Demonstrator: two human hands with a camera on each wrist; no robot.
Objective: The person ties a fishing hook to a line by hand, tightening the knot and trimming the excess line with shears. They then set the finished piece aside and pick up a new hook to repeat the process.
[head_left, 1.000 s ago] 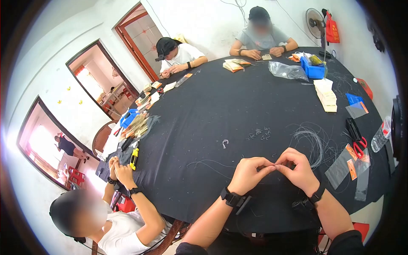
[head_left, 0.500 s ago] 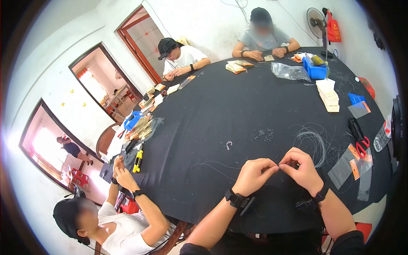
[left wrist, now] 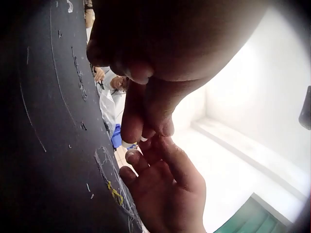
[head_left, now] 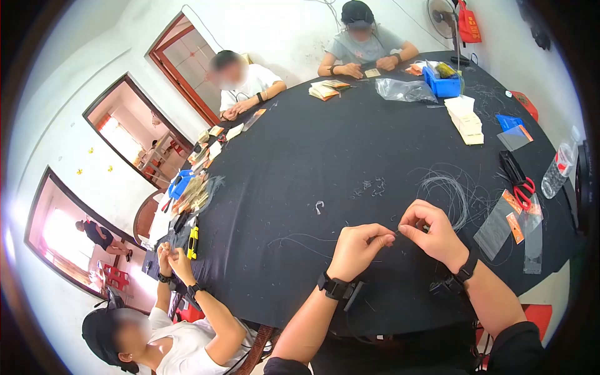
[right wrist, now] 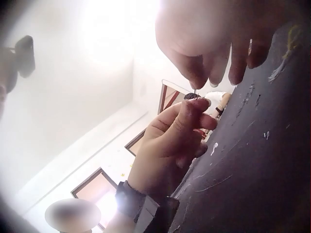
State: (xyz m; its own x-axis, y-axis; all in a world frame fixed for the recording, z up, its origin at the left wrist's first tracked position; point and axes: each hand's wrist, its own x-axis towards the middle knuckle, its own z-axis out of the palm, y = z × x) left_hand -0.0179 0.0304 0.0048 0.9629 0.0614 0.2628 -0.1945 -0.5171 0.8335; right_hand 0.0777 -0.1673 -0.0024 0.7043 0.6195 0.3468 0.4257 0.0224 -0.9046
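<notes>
Just above the near part of the black table, both hands face each other at the fingertips. My left hand pinches a tiny, thin dark wire-like piece between thumb and forefinger; its exact kind is too small to make out. At the piece's other end, my right hand has its thumb and forefinger together, and its other fingers bend loosely. In the left wrist view the fingertips overlap and hide the piece. A loose coil of clear line lies just beyond the right hand, and a thin strand lies left of the left hand.
Right of the coil are red-handled scissors, clear plastic sleeves and a bottle. Small clippings lie mid-table, and stacked cards farther back. A person in white works at the left; two others sit across.
My fingertips, which met a second ago, now show a small gap between the two hands. The head view has shifted slightly. The person at the left has moved their hands.
</notes>
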